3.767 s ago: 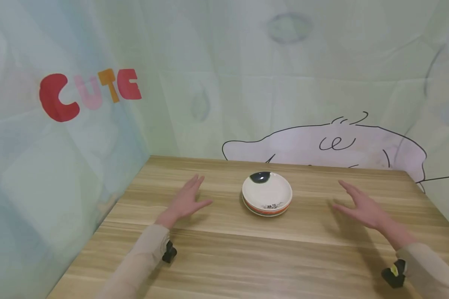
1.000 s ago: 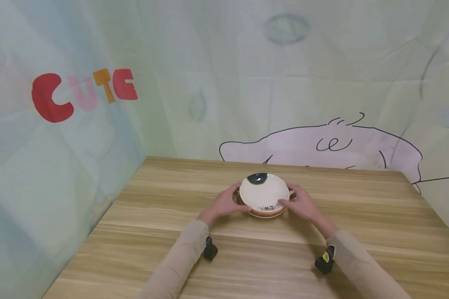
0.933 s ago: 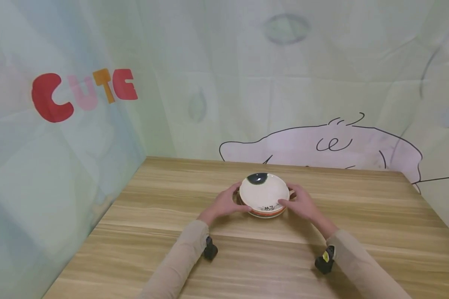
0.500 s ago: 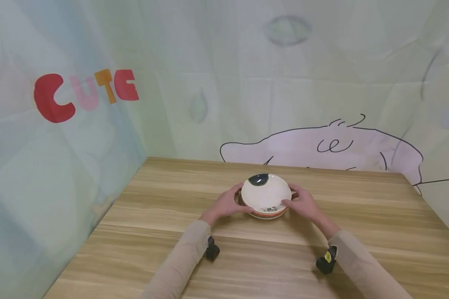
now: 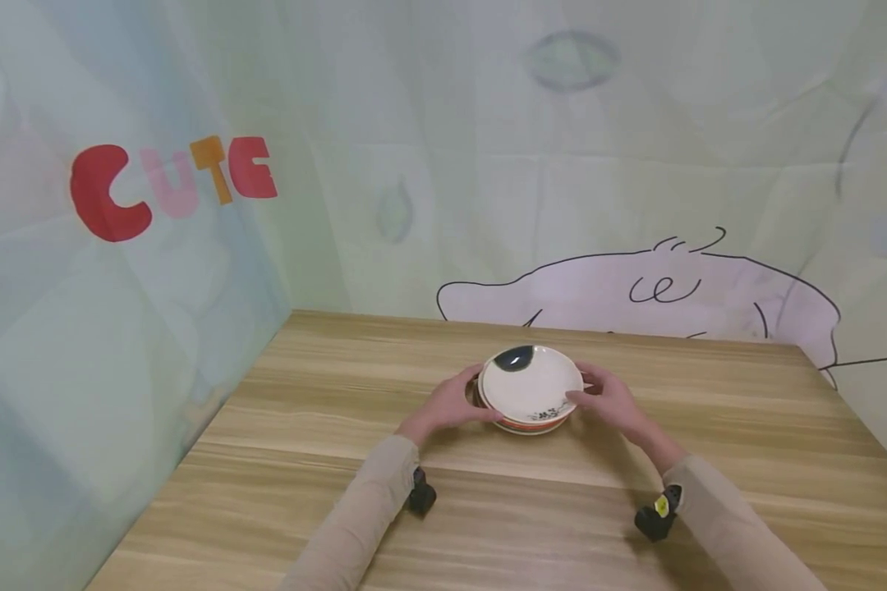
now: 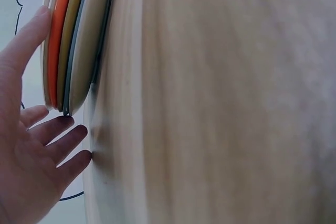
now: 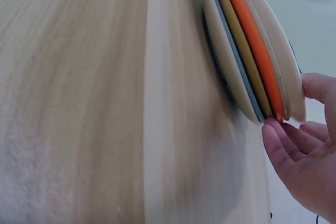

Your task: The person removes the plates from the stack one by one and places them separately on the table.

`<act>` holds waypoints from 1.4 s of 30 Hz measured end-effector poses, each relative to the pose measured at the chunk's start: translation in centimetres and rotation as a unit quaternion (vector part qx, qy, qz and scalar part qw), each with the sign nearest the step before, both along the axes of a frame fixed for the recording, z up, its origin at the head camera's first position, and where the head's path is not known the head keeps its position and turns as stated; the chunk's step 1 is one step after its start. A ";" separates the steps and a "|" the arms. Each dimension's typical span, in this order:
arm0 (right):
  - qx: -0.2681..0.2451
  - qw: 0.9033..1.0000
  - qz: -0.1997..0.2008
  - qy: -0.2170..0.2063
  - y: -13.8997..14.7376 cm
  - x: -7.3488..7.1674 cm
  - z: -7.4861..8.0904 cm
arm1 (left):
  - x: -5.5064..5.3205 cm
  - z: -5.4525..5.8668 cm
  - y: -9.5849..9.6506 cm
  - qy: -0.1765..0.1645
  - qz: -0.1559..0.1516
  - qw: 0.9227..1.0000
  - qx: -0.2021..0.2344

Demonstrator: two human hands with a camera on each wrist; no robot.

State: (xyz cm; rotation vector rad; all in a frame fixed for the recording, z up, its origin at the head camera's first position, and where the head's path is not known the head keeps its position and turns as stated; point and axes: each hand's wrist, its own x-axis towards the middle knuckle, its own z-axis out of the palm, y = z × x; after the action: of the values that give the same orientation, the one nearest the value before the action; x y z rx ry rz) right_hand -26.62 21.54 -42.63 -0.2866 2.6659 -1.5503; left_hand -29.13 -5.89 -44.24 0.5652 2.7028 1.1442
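A stack of several small round plates (image 7: 257,51) stands on the wooden table, their edges showing cream, orange, mustard and blue-grey. The white top plate (image 5: 528,390) has a dark patch at its far rim and a small flower print near the front. My left hand (image 5: 449,402) holds the stack's left side, thumb at the front rim and fingers around the edge. At the right, my right hand (image 5: 615,404) pinches the top plate's rim, thumb on its upper face and fingers below. In the right wrist view the top plate sticks out slightly past the others.
The wood-grain table (image 5: 488,525) runs up to a pale printed curtain (image 5: 429,98) with a cartoon outline behind the stack. The word CUTE (image 5: 111,193) shows on the left curtain. Small dark wrist cameras (image 5: 421,492) hang below the sleeves.
Both hands have come in from either side, where they were spread apart, onto the plate stack. Over the last half second the right hand has shifted the top plate slightly rightward.
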 end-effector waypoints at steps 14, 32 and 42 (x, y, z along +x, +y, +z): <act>-0.048 0.998 0.022 -0.037 0.3 0.1 0.5 | 0.2 0.1 0.0 -0.005 -0.001 1.000 0.018; -0.073 0.995 0.025 -0.062 0.4 0.6 1.3 | 0.4 0.3 0.0 -0.003 0.002 1.000 0.015; -0.131 0.989 0.019 -0.068 0.7 0.8 1.2 | 0.4 0.3 0.0 0.000 -0.002 1.000 0.011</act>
State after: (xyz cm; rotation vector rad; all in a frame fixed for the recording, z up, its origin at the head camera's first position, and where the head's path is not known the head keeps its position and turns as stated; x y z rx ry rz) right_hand -25.84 22.25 -41.48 -0.2300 2.3417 -1.8371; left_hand -28.77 -5.84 -43.96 0.5727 2.6907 1.1754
